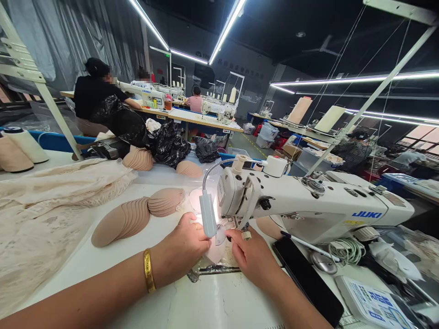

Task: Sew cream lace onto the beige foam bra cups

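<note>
A small pale fabric piece [214, 255] lies at the needle area of a white sewing machine [308, 205], brightly lit by a grey gooseneck lamp [207, 214]. My left hand [180, 249], with a gold bangle at the wrist, is closed on the fabric's left side; the lamp covers some fingertips. Beside the presser foot, my right hand [254, 256] has bent fingers closed at the fabric's right edge, the grip partly hidden. Left of the hands lie overlapping beige moulded cups [123, 221] in a fanned row. Cream lace fabric [44, 219] spreads across the table's left side.
Right of my right hand lie a black phone [305, 283], a pen [308, 246], a coiled cable [347, 250] and a white-and-blue box [373, 301]. Thread cones [25, 148] stand at the far left. Black plastic bags [169, 144] sit behind the table. Other people work at machines beyond.
</note>
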The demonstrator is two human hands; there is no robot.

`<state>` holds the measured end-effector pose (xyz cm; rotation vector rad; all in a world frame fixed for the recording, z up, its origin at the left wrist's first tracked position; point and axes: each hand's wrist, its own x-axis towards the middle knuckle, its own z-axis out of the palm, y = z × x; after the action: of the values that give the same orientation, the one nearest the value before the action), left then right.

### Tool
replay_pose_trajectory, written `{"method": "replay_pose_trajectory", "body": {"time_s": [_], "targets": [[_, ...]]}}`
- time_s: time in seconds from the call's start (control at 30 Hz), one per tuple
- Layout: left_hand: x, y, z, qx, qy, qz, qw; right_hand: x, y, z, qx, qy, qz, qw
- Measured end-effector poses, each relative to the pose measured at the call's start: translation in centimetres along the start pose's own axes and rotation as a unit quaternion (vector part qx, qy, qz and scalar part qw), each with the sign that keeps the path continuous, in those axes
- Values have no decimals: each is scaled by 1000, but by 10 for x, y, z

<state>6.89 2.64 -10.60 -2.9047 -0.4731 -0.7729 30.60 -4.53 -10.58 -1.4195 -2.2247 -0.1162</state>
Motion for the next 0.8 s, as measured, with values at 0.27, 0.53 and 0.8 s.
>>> {"method": "replay_pose_trajectory", "body": {"time_s": [0.27, 0.53, 0.8], "targets": [[-1, -1, 1, -2, -33, -18, 999, 2, 0, 3, 69, 59, 31, 995], [-4, -1, 10, -8, 14, -1, 1000, 1, 2, 5, 83, 53, 39, 994], [2, 0, -1, -10, 1, -1, 1000, 0, 0, 2, 67, 54, 25, 996]]}}
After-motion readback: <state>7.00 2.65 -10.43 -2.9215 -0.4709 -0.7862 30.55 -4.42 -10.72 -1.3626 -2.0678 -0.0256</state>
